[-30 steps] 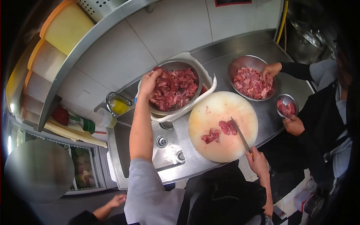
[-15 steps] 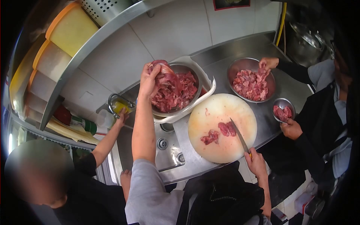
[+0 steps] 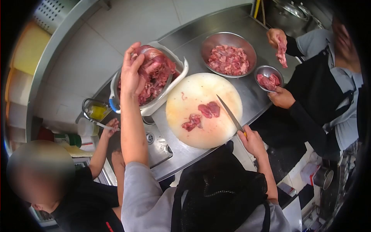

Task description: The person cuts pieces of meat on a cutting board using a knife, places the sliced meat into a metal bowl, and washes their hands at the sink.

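My left hand (image 3: 132, 71) is closed on a large piece of raw meat (image 3: 157, 63), held up above a metal bowl (image 3: 170, 80) of cut meat. That bowl sits in a white plastic tub (image 3: 184, 69). My right hand (image 3: 252, 141) grips the handle of a kitchen knife (image 3: 229, 112), its blade lying over the right part of a round white cutting board (image 3: 206, 135). Left of the blade tip, a dark red meat piece (image 3: 209, 110) rests on the board. A second meat piece (image 3: 192, 122) lies nearer the board's left edge.
At right, a co-worker's hand (image 3: 277, 38) holds a meat strip (image 3: 282, 53); the other holds a small metal bowl (image 3: 281, 73) of meat. A large steel bowl (image 3: 208, 42) of meat stands behind the board. At left, another person's hand (image 3: 112, 127) is near the sink (image 3: 158, 149).
My view has shifted, so the counter appears further left and higher. The co-worker's hand at right has lifted a meat strip out of the large steel bowl. Both my hands keep their holds.
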`<state>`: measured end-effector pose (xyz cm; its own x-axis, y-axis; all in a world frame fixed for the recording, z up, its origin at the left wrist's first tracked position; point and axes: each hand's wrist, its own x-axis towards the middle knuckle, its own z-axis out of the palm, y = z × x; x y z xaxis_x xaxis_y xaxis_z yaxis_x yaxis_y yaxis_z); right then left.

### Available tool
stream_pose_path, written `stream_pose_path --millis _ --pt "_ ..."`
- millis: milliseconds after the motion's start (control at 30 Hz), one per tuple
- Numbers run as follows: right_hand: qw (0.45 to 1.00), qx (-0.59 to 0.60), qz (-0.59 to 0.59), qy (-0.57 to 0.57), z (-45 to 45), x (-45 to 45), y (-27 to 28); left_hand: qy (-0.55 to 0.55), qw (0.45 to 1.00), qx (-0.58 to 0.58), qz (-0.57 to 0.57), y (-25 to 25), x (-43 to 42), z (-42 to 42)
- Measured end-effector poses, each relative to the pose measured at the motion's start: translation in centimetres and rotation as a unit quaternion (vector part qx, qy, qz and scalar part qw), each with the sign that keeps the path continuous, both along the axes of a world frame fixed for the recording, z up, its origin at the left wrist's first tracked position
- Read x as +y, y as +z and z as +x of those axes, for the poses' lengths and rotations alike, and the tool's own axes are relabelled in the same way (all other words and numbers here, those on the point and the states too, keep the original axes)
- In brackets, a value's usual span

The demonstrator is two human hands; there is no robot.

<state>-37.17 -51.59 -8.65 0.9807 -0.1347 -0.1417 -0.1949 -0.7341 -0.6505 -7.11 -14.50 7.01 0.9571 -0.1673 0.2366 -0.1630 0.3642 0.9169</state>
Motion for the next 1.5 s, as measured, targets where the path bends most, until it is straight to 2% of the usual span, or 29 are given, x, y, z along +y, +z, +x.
stream_pose_path --millis 67,100,167,200,267,300,333,400,433,500,533,600,633,700,733,833,867,900,933,967,1000,1033,1100,1200,1333,1467,1500 --pt "1.000 -0.009 0.015 0.007 0.4 0.0 0.1 -0.066 0.993 0.028 -0.093 -2.4 -1.4 -1.6" --pt "1.000 -0.008 0.012 0.002 0.6 -0.2 0.2 -0.080 0.990 0.044 -0.103 -4.2 -1.8 -2.5" --pt "1.000 0.009 0.012 0.008 0.5 -0.4 0.6 -0.045 0.994 0.104 -0.001 -9.6 -1.7 -4.2" --pt "1.000 0.013 0.010 0.003 0.4 -0.6 0.8 -0.042 0.984 0.122 0.122 -13.0 -1.1 -4.8" --pt "1.000 0.016 -0.007 0.004 0.5 -0.9 1.0 -0.031 0.923 0.150 0.353 -18.5 0.0 -6.5" --pt "1.000 0.019 -0.007 0.003 0.5 -1.0 1.0 -0.021 0.876 0.158 0.456 -19.3 -0.2 -7.5" --pt "1.000 0.020 -0.014 0.006 0.5 -1.2 0.9 -0.023 0.876 0.160 0.455 -19.9 -0.2 -8.0" --pt "0.999 0.023 -0.023 0.011 0.5 -1.4 0.9 0.078 0.843 -0.024 0.532 -20.4 -0.7 -9.0" --pt "1.000 0.020 -0.020 0.014 0.5 -1.4 0.8 0.079 0.844 -0.022 0.530 -20.4 -1.3 -9.2" --pt "1.000 0.015 -0.020 0.012 0.9 -1.5 0.6 0.126 0.797 -0.209 0.552 -19.8 -2.8 -8.7" --pt "0.999 0.007 -0.026 0.020 0.8 -1.4 0.2 0.119 0.801 -0.214 0.546 -19.3 -3.7 -8.7" --pt "0.999 0.000 -0.031 0.031 0.9 -1.6 0.6 0.058 0.758 -0.273 0.589 -18.8 -6.3 -8.9" --pt "0.999 0.012 -0.038 0.035 0.7 -1.9 0.7 0.050 0.764 -0.283 0.577 -19.4 -7.4 -8.8" --pt "0.999 0.016 -0.035 0.037 0.2 -2.0 0.5 0.052 0.681 -0.306 0.663 -21.3 -7.7 -7.7" --pt "0.999 0.014 -0.037 0.030 -0.2 -2.2 0.6 0.059 0.664 -0.325 0.671 -22.1 -7.6 -6.7" --pt "0.999 0.034 -0.013 0.034 -1.0 -2.2 0.7 0.067 0.656 -0.310 0.685 -24.0 -6.7 -3.7" --pt "0.999 0.030 -0.011 0.028 -1.6 -2.5 0.7 0.086 0.684 -0.323 0.648 -23.8 -6.7 -3.4" --pt "0.999 0.023 -0.008 0.025 -1.9 -2.8 0.7 0.094 0.678 -0.322 0.653 -23.5 -7.1 -2.8" --pt "0.999 0.018 0.001 0.035 -2.3 -3.0 0.4 0.046 0.811 -0.140 0.565 -23.5 -7.2 -2.3" --pt "1.000 0.010 -0.002 0.019 -2.9 -3.2 0.0 0.004 0.896 0.050 0.441 -23.4 -7.0 -1.9" --pt "1.000 -0.001 -0.003 0.006 -2.9 -3.3 -0.4 -0.004 0.950 0.135 0.282 -23.0 -6.7 -1.6" --pt "1.000 -0.009 0.000 -0.005 -3.0 -3.2 -0.3 -0.010 0.972 0.208 0.109 -22.6 -6.5 -1.4" --pt "1.000 -0.006 0.009 0.001 -3.0 -3.3 -0.5 -0.078 0.958 0.251 -0.119 -20.8 -5.9 -1.2" --pt "1.000 0.008 0.024 0.004 -2.7 -2.9 0.4 -0.186 0.919 0.229 -0.261 -14.7 -7.0 -3.4" --pt "0.999 0.033 -0.002 0.009 -2.1 -2.9 1.5 -0.153 0.960 0.115 -0.206 -11.3 -8.9 -3.6" --pt "0.999 0.032 -0.006 0.005 -2.2 -3.1 1.6 -0.155 0.967 0.062 -0.192 -8.3 -9.9 -3.6" --pt "1.000 0.030 -0.007 0.004 -2.3 -3.2 1.5 -0.177 0.957 0.060 -0.221 -7.9 -10.0 -3.5"
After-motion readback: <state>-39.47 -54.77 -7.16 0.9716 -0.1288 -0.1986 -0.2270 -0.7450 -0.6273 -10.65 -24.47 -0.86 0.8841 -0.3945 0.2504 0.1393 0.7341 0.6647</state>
